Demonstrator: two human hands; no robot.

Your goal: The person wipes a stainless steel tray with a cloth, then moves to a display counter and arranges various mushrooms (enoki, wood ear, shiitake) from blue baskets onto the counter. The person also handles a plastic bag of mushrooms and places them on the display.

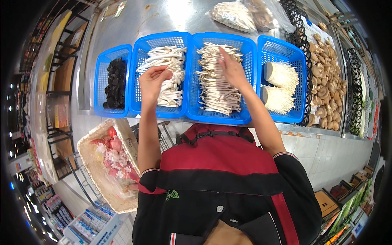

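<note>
My left hand is over the left side of a blue plastic basket of white beech mushrooms. Its fingers curl toward the thumb; whether a stem sits between them I cannot tell. To the right, a second blue basket holds thin-stemmed, brownish mushrooms laid in rows. Over their upper right part is my right hand, fingers extended and thumb apart, with nothing visible in its grasp. Whether it touches the mushrooms is unclear.
Black wood ear fungus fills part of the leftmost basket. Two enoki bundles lie in the rightmost. Bagged mushrooms rest on the steel counter. Shiitake mushrooms lie at right. A foam box of plastic scraps stands below left.
</note>
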